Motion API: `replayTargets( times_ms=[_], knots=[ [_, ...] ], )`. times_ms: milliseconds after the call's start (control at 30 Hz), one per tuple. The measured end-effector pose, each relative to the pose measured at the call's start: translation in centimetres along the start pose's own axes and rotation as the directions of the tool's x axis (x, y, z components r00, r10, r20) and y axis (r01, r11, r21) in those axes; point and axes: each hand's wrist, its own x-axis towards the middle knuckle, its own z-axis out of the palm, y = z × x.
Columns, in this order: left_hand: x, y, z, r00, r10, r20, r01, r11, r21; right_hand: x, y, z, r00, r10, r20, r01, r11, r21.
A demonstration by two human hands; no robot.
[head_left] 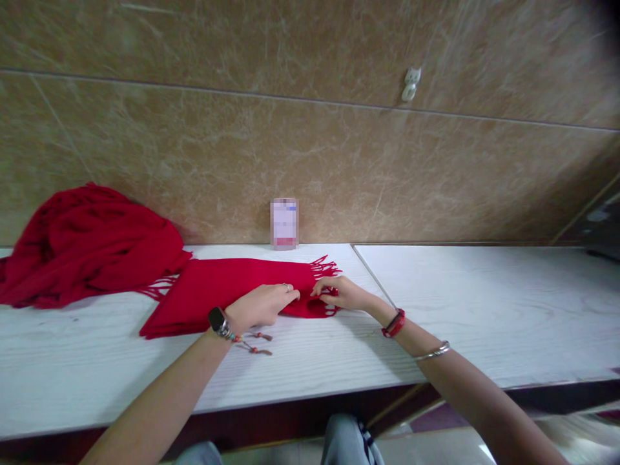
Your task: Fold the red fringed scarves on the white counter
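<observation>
A red fringed scarf lies folded into a long flat strip on the white table, its fringe at the right end. My left hand rests on the scarf's near side, fingers curled and closed at the cloth; their tips are partly hidden. At the fringed end, my right hand pinches the cloth between thumb and fingers, a short gap from the left. Between the two hands the fabric is slightly rumpled.
A heaped red cloth with fringe sits at the left against the brown tiled wall. An upright phone with a blurred screen leans on the wall. The white table has a seam right of the scarf. A dark object stands far right.
</observation>
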Motion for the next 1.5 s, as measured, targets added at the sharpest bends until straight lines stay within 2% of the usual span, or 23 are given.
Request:
replayTargets(
  times_ms=[200,367,433,533,667,800,1000,1167,1267,1500],
  knots=[
    [0.5,-0.1,0.6,0.999,-0.016,-0.051,0.021,0.996,0.09,0.1,-0.3,0.0,0.993,-0.017,0.113,0.019,1.0,-0.013],
    [0.8,-0.2,0.7,0.996,0.004,-0.09,0.006,0.994,0.109,0.1,-1.0,-0.4,0.968,-0.115,0.225,0.142,0.984,-0.108],
    [0.7,-0.3,0.7,0.994,-0.002,-0.113,0.012,0.996,0.088,0.1,-1.2,-0.3,0.963,-0.132,0.234,0.169,0.975,-0.147],
    [0.6,-0.3,0.6,0.994,-0.006,-0.107,0.011,0.999,0.045,0.2,-1.1,0.3,0.97,-0.15,0.189,0.195,0.95,-0.243],
    [0.7,-0.1,0.5,0.996,-0.02,-0.089,0.02,1.0,0.001,0.5,-0.7,1.0,0.981,-0.183,0.066,0.195,0.911,-0.365],
    [1.0,-0.1,0.8,0.993,-0.065,-0.103,0.07,0.997,0.045,0.5,-0.4,1.2,0.978,-0.206,-0.022,0.179,0.892,-0.415],
    [1.1,-0.3,1.2,0.98,-0.048,-0.195,0.052,0.999,0.014,0.3,-0.1,1.3,0.964,-0.246,-0.1,0.171,0.863,-0.476],
    [1.0,-0.4,1.2,0.981,-0.004,-0.194,-0.009,0.997,-0.07,0.2,0.0,1.2,0.956,-0.262,-0.132,0.171,0.864,-0.474],
    [0.9,-0.4,1.3,0.983,-0.008,-0.185,-0.006,0.997,-0.072,0.2,-0.1,1.1,0.952,-0.293,-0.088,0.218,0.852,-0.475],
    [0.8,0.0,1.3,0.967,-0.148,-0.209,0.162,0.985,0.055,0.4,-0.1,1.0,0.966,-0.252,-0.057,0.183,0.823,-0.537]
  ],
)
